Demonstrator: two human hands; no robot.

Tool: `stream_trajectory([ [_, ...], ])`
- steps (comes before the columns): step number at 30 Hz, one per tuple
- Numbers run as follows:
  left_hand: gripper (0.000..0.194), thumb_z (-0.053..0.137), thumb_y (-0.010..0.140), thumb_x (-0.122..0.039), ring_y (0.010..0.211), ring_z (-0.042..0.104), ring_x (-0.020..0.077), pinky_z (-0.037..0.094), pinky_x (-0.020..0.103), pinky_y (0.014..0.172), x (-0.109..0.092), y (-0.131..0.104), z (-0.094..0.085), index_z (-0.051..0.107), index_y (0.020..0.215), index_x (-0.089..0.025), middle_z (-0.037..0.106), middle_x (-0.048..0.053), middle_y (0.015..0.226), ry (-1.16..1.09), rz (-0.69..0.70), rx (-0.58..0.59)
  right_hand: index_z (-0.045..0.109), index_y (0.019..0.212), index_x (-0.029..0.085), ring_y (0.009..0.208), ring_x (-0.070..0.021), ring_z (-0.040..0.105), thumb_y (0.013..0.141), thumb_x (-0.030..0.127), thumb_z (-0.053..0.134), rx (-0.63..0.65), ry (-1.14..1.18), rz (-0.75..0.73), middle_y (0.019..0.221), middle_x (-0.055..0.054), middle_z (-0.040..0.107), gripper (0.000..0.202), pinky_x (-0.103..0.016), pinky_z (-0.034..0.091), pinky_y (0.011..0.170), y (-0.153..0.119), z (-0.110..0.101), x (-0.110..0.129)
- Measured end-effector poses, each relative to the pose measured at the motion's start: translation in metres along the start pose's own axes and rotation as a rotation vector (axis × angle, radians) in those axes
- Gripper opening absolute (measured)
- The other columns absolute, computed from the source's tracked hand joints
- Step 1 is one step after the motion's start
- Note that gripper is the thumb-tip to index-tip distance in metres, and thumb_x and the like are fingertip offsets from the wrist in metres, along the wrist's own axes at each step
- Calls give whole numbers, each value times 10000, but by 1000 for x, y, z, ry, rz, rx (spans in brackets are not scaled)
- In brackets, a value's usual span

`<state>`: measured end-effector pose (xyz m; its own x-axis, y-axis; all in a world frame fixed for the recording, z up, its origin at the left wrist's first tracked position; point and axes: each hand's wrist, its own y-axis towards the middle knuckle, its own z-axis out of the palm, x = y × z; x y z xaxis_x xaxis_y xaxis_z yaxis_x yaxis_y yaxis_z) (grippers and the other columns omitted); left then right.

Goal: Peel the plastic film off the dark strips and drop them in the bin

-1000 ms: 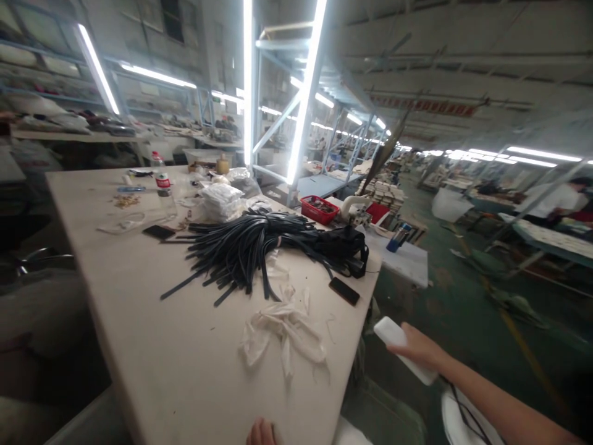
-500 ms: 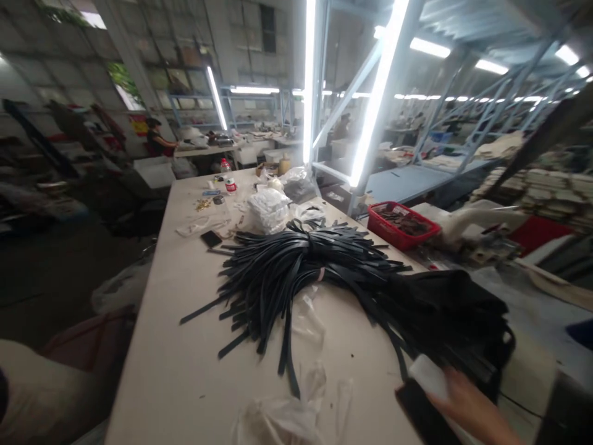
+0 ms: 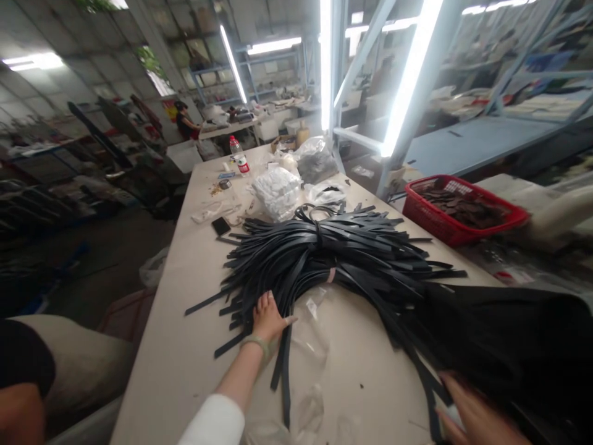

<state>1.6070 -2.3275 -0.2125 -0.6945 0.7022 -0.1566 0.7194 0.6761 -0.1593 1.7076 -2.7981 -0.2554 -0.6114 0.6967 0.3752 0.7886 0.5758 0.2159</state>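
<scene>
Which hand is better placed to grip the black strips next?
Left, I'd judge: the left hand lies open on the black strips, while the right hand seems occupied by a white object.

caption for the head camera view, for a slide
Left hand on a bundle of dark strips across a pale table, red basket at right.

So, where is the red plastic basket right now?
In the head view, the red plastic basket sits on the right, beyond the black bag and right of the dark straps.
</scene>
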Motion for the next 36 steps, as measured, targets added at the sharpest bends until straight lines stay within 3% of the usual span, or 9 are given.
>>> stream_trajectory([
  [3, 1080, 684, 675, -584, 1444, 214, 435, 204, 641, 1118, -15, 39, -2, 197, 1501, -85, 271, 277, 1554, 77, -122, 37, 502, 1379, 183, 1223, -309, 572, 845, 291, 495, 47, -14, -203, 1324, -162, 582, 545, -451, 487, 1021, 76, 5, 37],
  [6, 942, 667, 716, -548, 1365, 365, 416, 195, 646, 1105, -5, 54, -3, 292, 1469, -125, 388, 259, 1489, 128, -118, -1, 496, 1379, 125, 1267, -305, 518, 811, 259, 539, 69, -90, -295, 1403, -184, 521, 586, -418, 449, 1052, 179, 5, 89],
  [9, 776, 685, 725, -504, 1278, 470, 377, 212, 607, 1106, 7, 64, -9, 427, 1371, -159, 520, 212, 1381, 158, -81, -10, 460, 1409, 92, 1360, -326, 394, 831, 372, 582, 12, -159, -288, 1486, -204, 430, 654, -437, 336, 1125, 287, 5, 129],
  [12, 738, 724, 693, -499, 1207, 525, 364, 323, 550, 1048, 14, 71, -14, 474, 1306, -172, 601, 179, 1280, 161, -55, 10, 397, 1459, 122, 1413, -356, 290, 830, 554, 578, 3, -213, -168, 1536, -211, 349, 785, -510, 230, 1151, 378, 12, 139],
  [16, 616, 700, 739, -478, 1156, 550, 323, 413, 454, 964, 15, 66, -12, 502, 1248, -193, 637, 137, 1225, 152, -7, 26, 268, 1534, 239, 1413, -412, 271, 763, 811, 460, 290, -176, -85, 1561, -212, 288, 979, -647, 187, 1101, 450, 32, 132],
  [19, 470, 622, 829, -355, 1207, 504, 297, 417, 421, 961, 13, 56, -6, 499, 1261, -216, 600, 115, 1298, 139, 21, 18, 254, 1537, 251, 1395, -428, 285, 637, 826, 597, 381, -187, -149, 1534, -239, 308, 1122, -674, 201, 1067, 463, 41, 129],
  [22, 433, 555, 842, -187, 1219, 481, 296, 412, 426, 964, 9, 47, -3, 499, 1271, -188, 592, 128, 1298, 120, 26, 14, 219, 1544, 210, 1380, -422, 282, 547, 687, 763, 374, -225, -193, 1515, -238, 322, 1232, -633, 230, 1062, 453, 43, 133],
  [28, 514, 490, 796, -42, 1239, 474, 285, 383, 418, 1008, -1, 22, -8, 514, 1295, -161, 632, 134, 1207, 68, 46, 41, 248, 1515, 160, 1320, -375, 352, 616, 265, 772, 284, -301, -169, 1438, -238, 398, 1046, -541, 248, 1046, 418, 45, 151],
  [36, 619, 423, 799, -31, 1360, 420, 266, 331, 391, 1114, 14, -62, 7, 492, 1396, -176, 580, 128, 1348, -7, 3, 166, 301, 1508, 154, 1294, -348, 392, 640, 157, 701, 252, -297, -208, 1441, -241, 417, 956, -491, 242, 1047, 358, 43, 179],
])
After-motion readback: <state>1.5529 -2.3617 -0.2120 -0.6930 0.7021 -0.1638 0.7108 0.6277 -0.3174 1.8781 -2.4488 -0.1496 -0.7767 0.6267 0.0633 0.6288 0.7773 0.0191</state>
